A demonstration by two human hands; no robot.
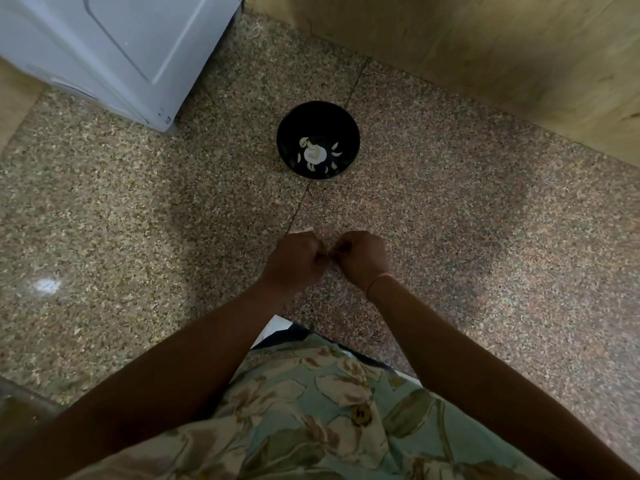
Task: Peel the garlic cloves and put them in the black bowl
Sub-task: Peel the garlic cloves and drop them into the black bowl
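Note:
The black bowl [318,114] stands on the speckled stone floor ahead of me, with several pale peeled garlic cloves [313,154] lying in its bottom. Nearer to me, my left hand [294,259] and my right hand [362,256] are held close together above the floor, both with curled fingers that meet between them. They pinch something small there, mostly hidden by the fingers. A pale scrap of garlic skin [304,231] shows just beyond my left hand's knuckles.
A white appliance [114,53] stands at the back left. A wooden panel [485,50] runs along the back right. My floral shirt [311,410] fills the bottom of the view, with a white and dark object [277,329] partly under it.

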